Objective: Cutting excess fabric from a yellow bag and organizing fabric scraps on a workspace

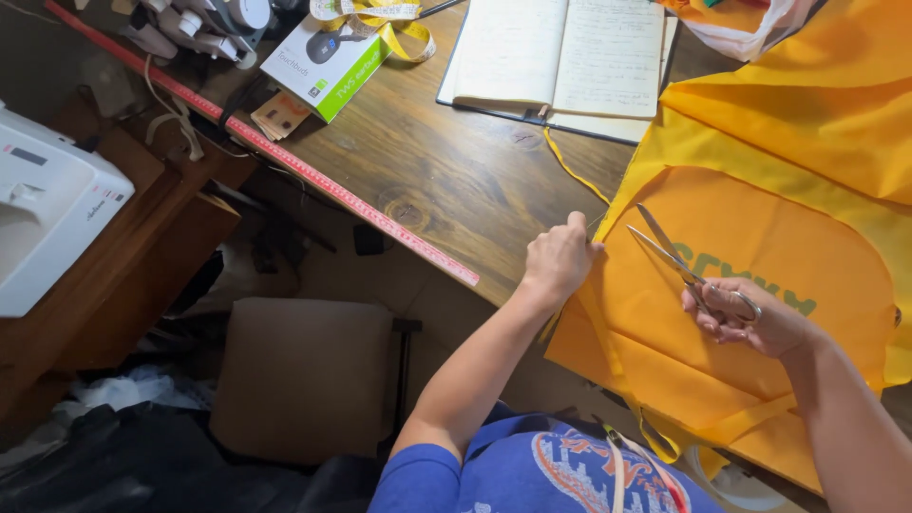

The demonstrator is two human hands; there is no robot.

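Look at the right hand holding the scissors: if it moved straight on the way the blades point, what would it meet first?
Probably the yellow fabric under the scissors held by the right hand; height above it is unclear.

Place: small sewing or tailoring workshop, possibly home-run.
Bench: worn dark wooden bench [446, 171], knots and scuffs showing.
Machine: white sewing machine [47, 204] on a lower wooden stand at left.
Measuring gear: long red ruler [275, 152] laid diagonally across the bench; yellow tape measure [394, 24] coiled at the far edge.
Cloth: yellow fabric [760, 228] spread over the right of the bench.
Cutting tool: steel scissors [684, 266] over the cloth.
Records: open handwritten notebook [560, 57].
Seating: brown padded stool [304, 375] beside the bench.
Floor: dark heaps of scraps and bags, cluttered.
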